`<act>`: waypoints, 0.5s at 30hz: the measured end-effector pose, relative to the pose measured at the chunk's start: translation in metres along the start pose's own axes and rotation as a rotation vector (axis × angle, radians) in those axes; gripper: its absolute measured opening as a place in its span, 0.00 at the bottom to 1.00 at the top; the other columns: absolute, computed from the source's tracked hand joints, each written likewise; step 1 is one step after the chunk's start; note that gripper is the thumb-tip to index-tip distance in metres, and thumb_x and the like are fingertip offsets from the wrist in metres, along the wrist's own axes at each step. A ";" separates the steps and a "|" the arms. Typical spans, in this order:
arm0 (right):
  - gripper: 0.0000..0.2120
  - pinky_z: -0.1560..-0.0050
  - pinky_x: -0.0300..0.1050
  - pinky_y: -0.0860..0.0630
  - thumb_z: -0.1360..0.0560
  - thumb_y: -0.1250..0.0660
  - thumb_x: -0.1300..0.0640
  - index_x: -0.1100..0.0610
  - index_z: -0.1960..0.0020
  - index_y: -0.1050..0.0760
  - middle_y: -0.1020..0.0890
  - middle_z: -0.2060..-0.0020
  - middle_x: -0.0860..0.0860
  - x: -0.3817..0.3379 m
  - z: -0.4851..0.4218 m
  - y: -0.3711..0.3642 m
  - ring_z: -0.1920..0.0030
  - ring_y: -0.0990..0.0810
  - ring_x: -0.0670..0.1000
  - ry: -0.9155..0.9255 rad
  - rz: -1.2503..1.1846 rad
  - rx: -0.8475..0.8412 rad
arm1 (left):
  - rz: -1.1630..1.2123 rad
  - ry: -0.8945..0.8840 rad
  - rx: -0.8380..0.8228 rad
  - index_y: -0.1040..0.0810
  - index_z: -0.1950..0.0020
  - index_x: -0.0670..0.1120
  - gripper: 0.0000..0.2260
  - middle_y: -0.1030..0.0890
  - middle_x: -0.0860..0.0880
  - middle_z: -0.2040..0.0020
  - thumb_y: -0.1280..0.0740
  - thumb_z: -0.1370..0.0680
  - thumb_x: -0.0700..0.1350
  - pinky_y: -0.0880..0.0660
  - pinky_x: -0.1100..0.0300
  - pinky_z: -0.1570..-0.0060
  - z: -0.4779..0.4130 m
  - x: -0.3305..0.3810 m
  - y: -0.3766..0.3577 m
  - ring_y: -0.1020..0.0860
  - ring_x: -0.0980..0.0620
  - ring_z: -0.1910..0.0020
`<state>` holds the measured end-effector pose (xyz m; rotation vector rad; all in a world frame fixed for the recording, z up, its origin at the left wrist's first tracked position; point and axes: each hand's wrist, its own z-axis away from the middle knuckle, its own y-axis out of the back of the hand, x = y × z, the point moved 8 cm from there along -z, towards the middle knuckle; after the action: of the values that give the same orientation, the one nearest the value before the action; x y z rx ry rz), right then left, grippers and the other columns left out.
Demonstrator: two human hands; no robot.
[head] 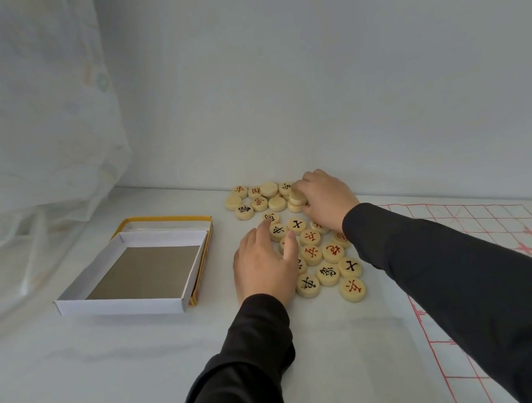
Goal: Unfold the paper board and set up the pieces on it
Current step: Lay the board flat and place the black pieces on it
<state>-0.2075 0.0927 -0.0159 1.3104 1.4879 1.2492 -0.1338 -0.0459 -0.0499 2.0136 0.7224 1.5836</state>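
Black-sleeved, my left hand lies with fingers straight on the loose wooden pieces, heaped on the table just left of the unfolded paper board. Farther off, my right hand curls round a small stack of them near the wall.

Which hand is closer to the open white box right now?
Left. The left hand lies flat on the pieces just right of the box; the right hand is farther off, gripping a small stack of pieces near the wall.
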 end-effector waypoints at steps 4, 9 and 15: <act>0.13 0.49 0.48 0.27 0.23 0.38 0.57 0.58 0.41 0.25 0.23 0.49 0.53 -0.002 -0.002 -0.002 0.44 0.28 0.54 -0.012 0.004 -0.007 | 0.013 0.014 -0.001 0.36 0.28 0.48 0.23 0.30 0.50 0.32 0.44 0.21 0.56 0.37 0.57 0.33 -0.001 -0.001 0.001 0.34 0.53 0.32; 0.11 0.55 0.47 0.27 0.21 0.42 0.56 0.60 0.48 0.23 0.22 0.54 0.54 0.002 0.003 0.003 0.50 0.26 0.54 -0.043 -0.053 0.000 | 0.023 0.034 -0.012 0.36 0.28 0.48 0.23 0.30 0.50 0.32 0.45 0.21 0.56 0.36 0.54 0.32 0.000 -0.003 0.000 0.34 0.52 0.32; 0.10 0.63 0.43 0.34 0.22 0.44 0.63 0.60 0.61 0.28 0.27 0.65 0.53 0.038 0.015 0.004 0.61 0.28 0.55 -0.309 -0.382 -0.078 | 0.017 0.032 -0.021 0.36 0.28 0.48 0.24 0.30 0.50 0.31 0.45 0.21 0.56 0.36 0.54 0.32 0.000 -0.002 0.000 0.34 0.52 0.32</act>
<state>-0.1982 0.1326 -0.0139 1.0498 1.3710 0.8103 -0.1340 -0.0469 -0.0514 1.9889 0.6997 1.6304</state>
